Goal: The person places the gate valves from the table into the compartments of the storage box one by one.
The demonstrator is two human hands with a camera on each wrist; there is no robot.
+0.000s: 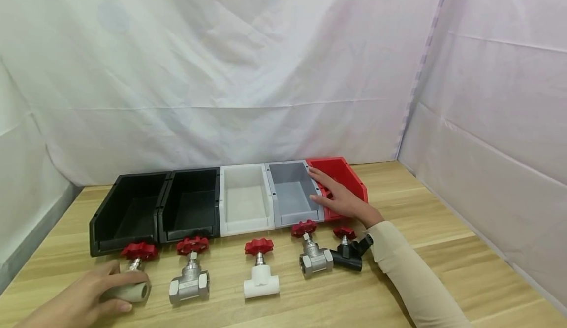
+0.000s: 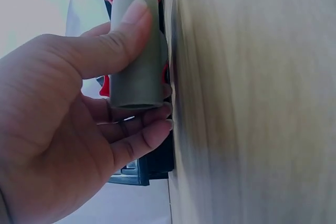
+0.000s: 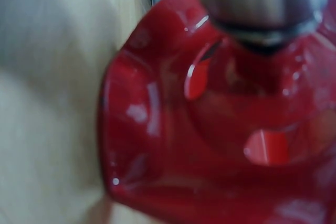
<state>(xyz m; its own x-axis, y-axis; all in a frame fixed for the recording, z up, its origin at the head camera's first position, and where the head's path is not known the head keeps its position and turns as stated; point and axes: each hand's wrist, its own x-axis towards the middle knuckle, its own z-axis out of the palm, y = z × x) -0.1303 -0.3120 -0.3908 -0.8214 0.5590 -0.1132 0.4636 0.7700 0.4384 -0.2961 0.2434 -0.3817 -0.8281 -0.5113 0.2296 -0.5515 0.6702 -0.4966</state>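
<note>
My left hand grips a grey-beige plastic valve with a red handwheel at the table's left front. In the left wrist view the thumb lies along its pipe body, with the fingers behind. My right hand has its fingers stretched out over the border of the grey bin and red bin; whether it touches them is unclear. Below its wrist stands a black valve with a red handwheel. A blurred red handwheel fills the right wrist view; its valve cannot be told.
Two black bins and a white bin continue the row leftward. Before them stand a large metal valve, a white plastic valve and a smaller metal valve. White cloth hangs behind.
</note>
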